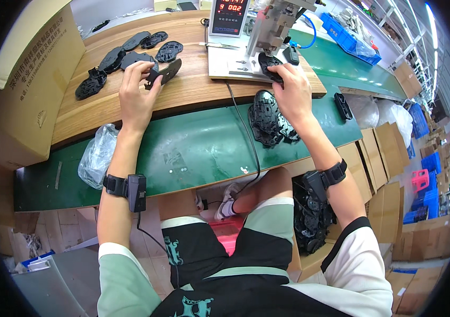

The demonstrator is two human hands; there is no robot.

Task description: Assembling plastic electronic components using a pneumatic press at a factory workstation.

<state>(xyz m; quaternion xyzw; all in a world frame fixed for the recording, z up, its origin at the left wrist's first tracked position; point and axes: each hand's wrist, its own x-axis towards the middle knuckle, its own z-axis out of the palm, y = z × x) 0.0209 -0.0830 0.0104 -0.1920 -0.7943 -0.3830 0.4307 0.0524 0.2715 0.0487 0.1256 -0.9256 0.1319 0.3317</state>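
Note:
Over the wooden board, my left hand (136, 98) pinches a thin, curved black plastic part (169, 73) between thumb and fingers, tilted on edge. My right hand (293, 95) grips another black plastic shell (268, 66) on the white base of a metal press (272, 29), right below its head. Several loose black shells (113, 58) lie on the board beyond and beside my left hand. Nearer to me, below my right hand, a pile of black shells (265, 119) rests on the green table (193, 150). My right fingertips partly cover the shell they hold.
A control box (228, 18) with a red display stands left of the press. Tweezers (219, 45) lie beside it. A cable (243, 129) crosses the table's front. Left are a tall carton (29, 90) and a clear plastic bag (98, 156); right, a black part (342, 106) and a blue tray (349, 39).

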